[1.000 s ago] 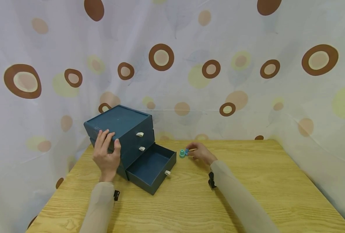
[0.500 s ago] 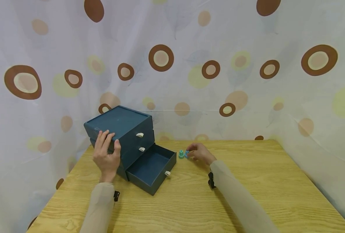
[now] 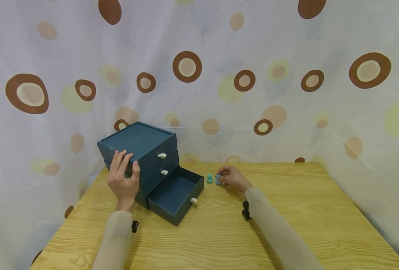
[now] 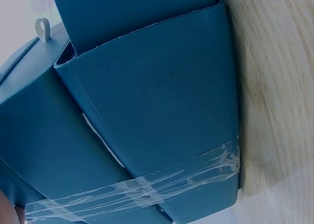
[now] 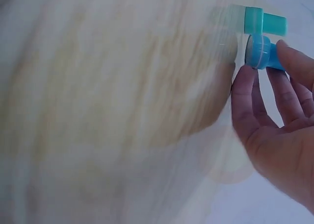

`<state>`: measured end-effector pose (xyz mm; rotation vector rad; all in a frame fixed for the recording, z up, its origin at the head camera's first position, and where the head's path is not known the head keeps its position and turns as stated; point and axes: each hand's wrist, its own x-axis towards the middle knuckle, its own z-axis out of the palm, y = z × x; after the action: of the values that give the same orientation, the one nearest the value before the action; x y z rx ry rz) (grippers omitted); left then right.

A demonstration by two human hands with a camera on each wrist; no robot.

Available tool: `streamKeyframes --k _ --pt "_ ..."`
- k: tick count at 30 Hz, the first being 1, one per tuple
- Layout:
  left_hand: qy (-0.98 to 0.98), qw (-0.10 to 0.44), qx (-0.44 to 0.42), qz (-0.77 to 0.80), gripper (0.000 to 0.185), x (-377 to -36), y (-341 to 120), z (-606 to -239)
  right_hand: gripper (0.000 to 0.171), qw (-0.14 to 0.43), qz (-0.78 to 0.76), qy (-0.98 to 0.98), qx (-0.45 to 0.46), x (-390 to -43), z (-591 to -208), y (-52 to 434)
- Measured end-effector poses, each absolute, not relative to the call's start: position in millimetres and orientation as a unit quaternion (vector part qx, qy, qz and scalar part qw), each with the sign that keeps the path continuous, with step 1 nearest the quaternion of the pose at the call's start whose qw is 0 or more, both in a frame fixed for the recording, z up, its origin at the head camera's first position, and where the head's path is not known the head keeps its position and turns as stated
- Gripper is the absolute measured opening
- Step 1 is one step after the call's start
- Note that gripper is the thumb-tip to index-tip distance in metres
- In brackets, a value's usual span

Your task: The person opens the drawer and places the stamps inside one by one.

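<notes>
A dark blue drawer cabinet (image 3: pixel 136 140) stands at the left of the table, turned at an angle. Its bottom drawer (image 3: pixel 174 191) is pulled out and nothing shows inside. My left hand (image 3: pixel 123 183) rests on the cabinet's near top edge, fingers laid over the top and thumb spread toward the front. Right of the drawer, my right hand (image 3: pixel 231 177) pinches a small blue stamp-like piece (image 5: pixel 258 51) with a wide round base and narrower handle. A green piece (image 3: pixel 209 178) of the same shape stands upright just left of it, apart from it.
White loop tabs (image 3: pixel 162 155) stick out from the drawer fronts. Clear tape (image 4: pixel 142 189) runs across the cabinet's side in the left wrist view. The wooden table (image 3: pixel 287 210) reaches back to a patterned curtain (image 3: pixel 206 101).
The blue piece, tilted in the fingers half a second ago, now looks upright. It has shifted slightly right, widening its gap from the green one. My left hand has not moved.
</notes>
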<state>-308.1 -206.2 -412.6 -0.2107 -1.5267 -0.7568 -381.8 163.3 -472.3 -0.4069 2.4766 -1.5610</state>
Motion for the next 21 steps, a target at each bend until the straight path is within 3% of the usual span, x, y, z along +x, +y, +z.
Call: streamKeyframes --k 21 --pt "-0.678 0.652 -0.091 -0.329 0.040 -309.4 -207.1 -412.9 0.024 0.106 -0.583 0.785 -0.182 -374.5 -468.4 168.9"
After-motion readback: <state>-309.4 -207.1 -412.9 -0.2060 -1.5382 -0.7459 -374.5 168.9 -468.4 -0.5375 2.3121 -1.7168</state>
